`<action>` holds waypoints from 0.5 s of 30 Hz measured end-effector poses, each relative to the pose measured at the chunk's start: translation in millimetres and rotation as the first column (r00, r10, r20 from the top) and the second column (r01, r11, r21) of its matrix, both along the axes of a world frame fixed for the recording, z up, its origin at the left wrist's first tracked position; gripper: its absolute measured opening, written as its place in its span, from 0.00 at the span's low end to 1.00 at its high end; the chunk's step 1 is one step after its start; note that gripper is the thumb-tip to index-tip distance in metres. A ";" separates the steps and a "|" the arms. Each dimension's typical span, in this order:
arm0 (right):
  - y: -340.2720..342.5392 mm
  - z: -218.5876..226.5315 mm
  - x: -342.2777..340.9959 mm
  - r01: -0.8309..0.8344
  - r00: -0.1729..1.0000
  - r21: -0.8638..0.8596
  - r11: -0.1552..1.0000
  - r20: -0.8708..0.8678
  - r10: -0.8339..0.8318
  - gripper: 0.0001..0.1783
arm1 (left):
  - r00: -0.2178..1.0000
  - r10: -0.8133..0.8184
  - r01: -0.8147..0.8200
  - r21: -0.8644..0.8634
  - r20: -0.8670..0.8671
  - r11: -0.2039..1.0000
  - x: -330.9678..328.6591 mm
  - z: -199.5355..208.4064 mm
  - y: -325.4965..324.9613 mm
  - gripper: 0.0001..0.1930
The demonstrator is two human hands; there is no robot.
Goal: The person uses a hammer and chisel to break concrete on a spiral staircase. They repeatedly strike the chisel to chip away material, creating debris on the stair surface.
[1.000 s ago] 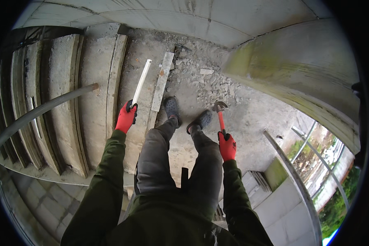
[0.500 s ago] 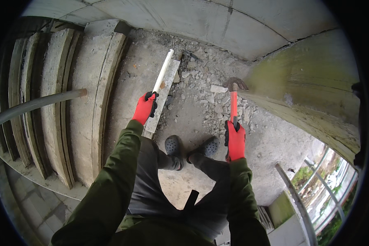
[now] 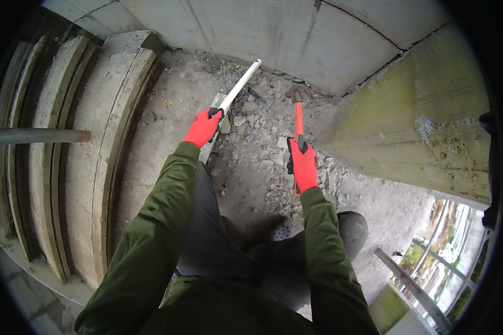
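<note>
My left hand (image 3: 203, 128), in a red glove with black on its fingers, is closed round a white rod (image 3: 241, 85) that slants up and to the right. Just beside that hand lies a flat grey strip (image 3: 217, 101), partly hidden by hand and rod. My right hand (image 3: 303, 164), gloved alike, grips a hammer (image 3: 299, 118) with a red handle and a dark, rusty-looking head. The hammer head points away from me over rubble (image 3: 265, 120), and the handle's end shows below my fist.
Concrete steps (image 3: 120, 139) rise at the left, with a metal rail (image 3: 36, 137) jutting across them. A grey panelled wall (image 3: 251, 36) closes the far side. A greenish wall (image 3: 419, 117) stands at the right, with a metal railing (image 3: 413, 287) nearer me. One grey shoe (image 3: 282, 230) shows.
Both hands have moved farther forward with rod and hammer. The rod tilts more to the right. My legs are bent differently, the right knee now out to the side, and the view has shifted.
</note>
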State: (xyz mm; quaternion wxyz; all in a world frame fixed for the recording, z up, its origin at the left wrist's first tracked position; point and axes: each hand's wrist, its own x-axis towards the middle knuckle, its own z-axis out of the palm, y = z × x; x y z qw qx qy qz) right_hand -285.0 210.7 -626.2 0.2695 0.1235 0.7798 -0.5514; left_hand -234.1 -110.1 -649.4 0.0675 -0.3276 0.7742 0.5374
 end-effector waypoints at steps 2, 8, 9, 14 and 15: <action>5.4 -10.5 -3.9 0.005 0.998 -0.043 0.999 0.068 -0.002 0.25 | 0.996 -0.094 0.092 -0.091 -0.011 0.992 -11.8 -6.6 4.0 0.16; 31.1 -136.4 5.3 0.125 0.992 0.318 0.940 -0.009 -0.129 0.37 | 0.990 -0.133 0.105 -0.402 -0.041 0.909 -41.9 -33.4 24.8 0.20; 2.7 -105.9 25.1 0.107 0.981 0.182 0.977 0.141 -0.133 0.39 | 0.993 -0.110 0.116 -0.435 0.037 0.893 -22.3 -35.1 2.3 0.20; 10.0 -132.1 45.4 -0.015 0.984 0.338 0.941 0.173 -0.047 0.42 | 0.974 -0.120 0.206 -0.537 0.192 0.818 -28.0 -20.8 -12.7 0.19; 6.7 -129.7 47.1 -0.060 0.989 0.379 0.923 0.147 0.004 0.43 | 0.978 -0.096 0.175 -0.484 0.185 0.857 -23.2 -16.3 -14.3 0.19</action>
